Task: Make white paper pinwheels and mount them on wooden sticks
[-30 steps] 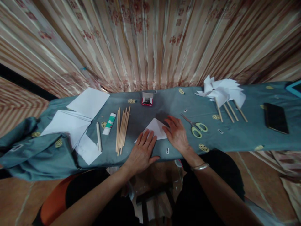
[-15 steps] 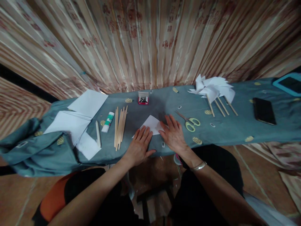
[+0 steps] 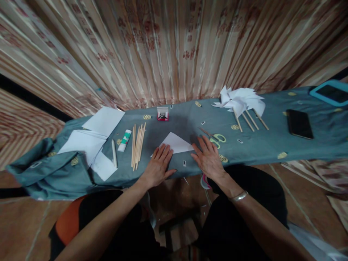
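Here, a folded white paper triangle (image 3: 176,143) lies flat on the blue-grey cloth of the counter (image 3: 261,148), near the front edge and between the two hands. Its long edge runs from the left hand's fingertips toward the right hand, and its peak points away toward the striped curtain (image 3: 174,50). The sheet looks clean and crisp, with sharp straight edges.

The left hand (image 3: 158,167) rests palm down, fingers spread and laid flat, their tips on the lower left corner of the triangle; it is an open, pressing hand, not a closed grip. The right hand (image 3: 208,158) also lies palm down with fingers splayed, just beside the triangle's right corner; whether the fingertips touch the paper is hard to tell. It holds nothing. A metal bangle (image 3: 238,196) sits on the right wrist.

Green-handled scissors (image 3: 214,137) lie just beyond the right hand's fingers. Left of the left hand lies a bundle of wooden sticks (image 3: 137,145), then a glue stick (image 3: 124,140) and a white pen (image 3: 114,153), with loose white sheets (image 3: 91,139) further left. A small red box (image 3: 162,115) sits at the back edge. Finished white pinwheels (image 3: 240,101) on sticks lie to the right, and a dark phone (image 3: 299,124) beyond them.
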Motion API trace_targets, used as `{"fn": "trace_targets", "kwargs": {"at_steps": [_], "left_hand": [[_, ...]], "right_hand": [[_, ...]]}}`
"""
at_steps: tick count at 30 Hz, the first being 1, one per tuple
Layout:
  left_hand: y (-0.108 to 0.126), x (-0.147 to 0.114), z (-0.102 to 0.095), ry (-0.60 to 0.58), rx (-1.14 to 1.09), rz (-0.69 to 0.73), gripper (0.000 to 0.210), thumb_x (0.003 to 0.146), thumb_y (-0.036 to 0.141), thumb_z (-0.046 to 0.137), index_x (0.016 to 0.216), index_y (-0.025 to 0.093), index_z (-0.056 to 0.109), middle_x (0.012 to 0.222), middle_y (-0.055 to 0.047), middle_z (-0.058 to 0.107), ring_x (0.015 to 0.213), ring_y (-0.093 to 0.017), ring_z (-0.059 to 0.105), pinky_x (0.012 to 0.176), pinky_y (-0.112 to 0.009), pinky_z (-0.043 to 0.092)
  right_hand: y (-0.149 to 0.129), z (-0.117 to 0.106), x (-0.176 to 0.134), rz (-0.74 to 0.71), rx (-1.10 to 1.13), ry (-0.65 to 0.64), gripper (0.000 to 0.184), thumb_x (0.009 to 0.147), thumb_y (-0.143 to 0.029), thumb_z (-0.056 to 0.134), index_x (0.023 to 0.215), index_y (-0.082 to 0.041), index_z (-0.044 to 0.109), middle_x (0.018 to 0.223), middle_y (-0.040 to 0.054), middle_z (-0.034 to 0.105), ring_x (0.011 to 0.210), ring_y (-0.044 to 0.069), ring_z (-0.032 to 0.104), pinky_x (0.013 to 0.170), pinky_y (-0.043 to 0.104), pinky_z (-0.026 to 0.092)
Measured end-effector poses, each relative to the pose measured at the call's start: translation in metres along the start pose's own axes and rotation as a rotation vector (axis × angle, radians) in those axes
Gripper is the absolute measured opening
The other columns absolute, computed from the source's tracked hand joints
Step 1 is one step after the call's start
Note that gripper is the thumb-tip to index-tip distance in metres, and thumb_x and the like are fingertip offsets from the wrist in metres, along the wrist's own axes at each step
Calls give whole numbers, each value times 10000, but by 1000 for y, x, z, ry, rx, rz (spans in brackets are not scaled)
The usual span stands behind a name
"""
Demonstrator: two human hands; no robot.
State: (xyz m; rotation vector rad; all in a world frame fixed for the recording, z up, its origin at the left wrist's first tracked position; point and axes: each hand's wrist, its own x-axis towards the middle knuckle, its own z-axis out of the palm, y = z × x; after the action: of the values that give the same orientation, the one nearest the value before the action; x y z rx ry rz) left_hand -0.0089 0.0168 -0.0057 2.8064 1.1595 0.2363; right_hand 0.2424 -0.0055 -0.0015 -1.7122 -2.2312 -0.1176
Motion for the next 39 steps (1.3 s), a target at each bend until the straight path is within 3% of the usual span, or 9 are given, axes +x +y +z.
{"fn": "trace_targets", "kwargs": {"at_steps": [9,14,19,23,30,39], "left_hand": [[-1,0,-3,-10,20,5,721,931,571,445,1479,111,351,1560,-181,337,1484,-328,198,1181,-519,238],[-1,0,-2,-31,39,0,717,936,573,427,1482,112,356,1563,-184,330,1482,-330,204,1184,-516,229],[-1,0,1,-18,56,-1,674,924,551,480,1487,197,371,1581,-167,297,1487,-333,188,1180,-520,228],[-1,0,2,-10,60,1,648,932,530,478,1478,192,393,1565,-180,323,1478,-345,215,1175,-521,240],[-1,-6,2,36,72,4,672,927,545,475,1478,172,381,1557,-182,340,1474,-335,232,1164,-519,275],[-6,-44,2,108,86,-76,741,930,547,459,1479,68,327,1525,-236,371,1460,-347,266,1141,-520,336]], "right_hand": [[11,-7,-18,14,-15,55,374,975,-323,471,1205,-87,648,1412,233,523,1396,367,363,1060,521,351],[7,-10,-14,60,15,157,419,986,-316,442,1299,-71,576,1412,240,520,1363,346,414,1056,521,367],[-28,-5,0,-207,108,42,447,975,-290,469,1362,-74,520,1447,196,504,1358,317,429,1082,470,380],[-47,5,7,-292,162,-31,459,958,-301,506,1339,-47,540,1397,212,552,1325,310,476,1092,461,397],[-33,9,0,-242,134,16,407,973,-290,481,1294,-61,583,1352,195,598,1261,291,546,1061,438,435],[-7,6,-13,-102,46,61,420,985,-322,445,1225,-28,625,1288,228,628,1234,330,547,1038,461,424]]}}
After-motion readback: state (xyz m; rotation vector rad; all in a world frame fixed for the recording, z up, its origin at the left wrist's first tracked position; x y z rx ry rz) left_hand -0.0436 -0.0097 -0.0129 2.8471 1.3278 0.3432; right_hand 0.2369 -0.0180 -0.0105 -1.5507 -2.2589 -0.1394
